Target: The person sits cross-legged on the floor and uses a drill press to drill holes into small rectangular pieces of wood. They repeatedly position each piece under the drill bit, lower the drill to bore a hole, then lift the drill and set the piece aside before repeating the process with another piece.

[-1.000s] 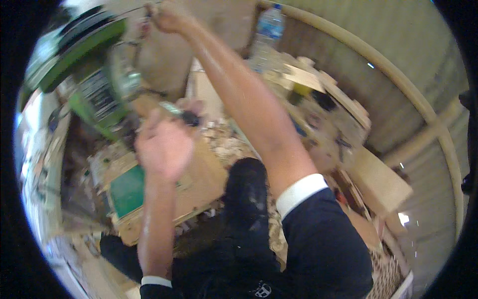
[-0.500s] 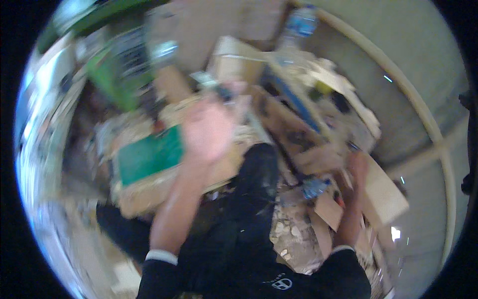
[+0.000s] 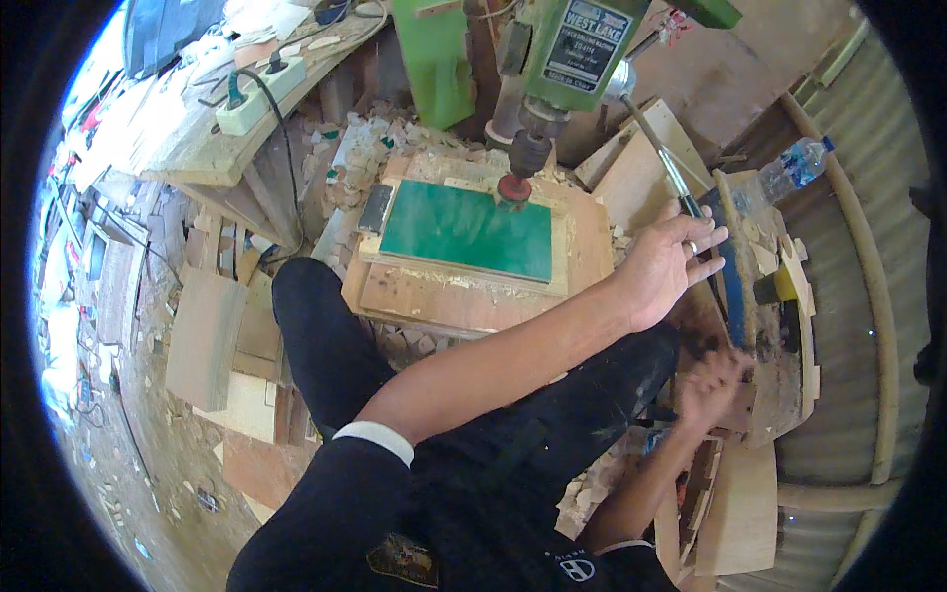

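Observation:
I sit in front of a green drill press (image 3: 582, 44) with a red round cutter (image 3: 513, 187) in its chuck. The cutter hangs just above the far edge of a flat green board (image 3: 464, 232), which lies on a wooden base plate (image 3: 473, 296). My left hand (image 3: 666, 266) reaches across to the right, fingers spread, at the black end of the press's feed lever (image 3: 661, 158), not gripping it. My right hand (image 3: 712, 387) is blurred, low at the right among wood pieces on a cluttered side bench (image 3: 779, 375). Whether it holds anything is unclear.
A plastic water bottle (image 3: 792, 166) lies at the far right. A white power strip (image 3: 258, 95) with a black cable sits on the bench at upper left. Small wood offcuts (image 3: 355, 158) are piled behind the base plate. Loose boards (image 3: 740, 508) lean at lower right.
The view has swung round. My left hand moved from over the board to the lever end at the right. My right arm came down from the raised lever to the side bench.

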The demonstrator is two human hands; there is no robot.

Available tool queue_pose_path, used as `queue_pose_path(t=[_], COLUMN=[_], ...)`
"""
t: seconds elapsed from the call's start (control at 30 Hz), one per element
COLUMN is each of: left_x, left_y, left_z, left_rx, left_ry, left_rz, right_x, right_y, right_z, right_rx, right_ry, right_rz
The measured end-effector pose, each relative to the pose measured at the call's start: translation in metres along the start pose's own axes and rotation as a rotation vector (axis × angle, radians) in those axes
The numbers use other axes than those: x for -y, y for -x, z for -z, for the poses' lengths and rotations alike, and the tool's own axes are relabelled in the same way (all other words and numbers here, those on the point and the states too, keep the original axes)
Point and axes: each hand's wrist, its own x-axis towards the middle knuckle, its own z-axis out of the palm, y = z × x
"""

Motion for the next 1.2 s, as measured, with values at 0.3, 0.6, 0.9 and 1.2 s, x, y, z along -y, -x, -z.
queue_pose_path(t=[0.3, 0.6, 0.9, 1.2], left_x=[0.003, -0.012, -0.017, -0.011], left_y=[-0.006, 0.000, -0.002, -0.003], left_z=[-0.032, -0.025, -0.023, -0.024], left_rx=[-0.175, -0.124, -0.091, -0.123], left_ry=[0.070, 0.025, -0.019, -0.031], left_rz=[-0.029, 0.035, 0.069, 0.052], right_x=[-0.182, -0.236, -0.217, -0.221], right_y=[-0.147, -0.167, -0.164, -0.165], right_z=[-0.117, -0.100, -0.096, -0.094], right_rx=[0.053, -0.087, 0.026, 0.142], right_ry=[1.651, 2.080, 2.104, 2.116], right_rz=[-0.155, 0.392, 0.349, 0.287])
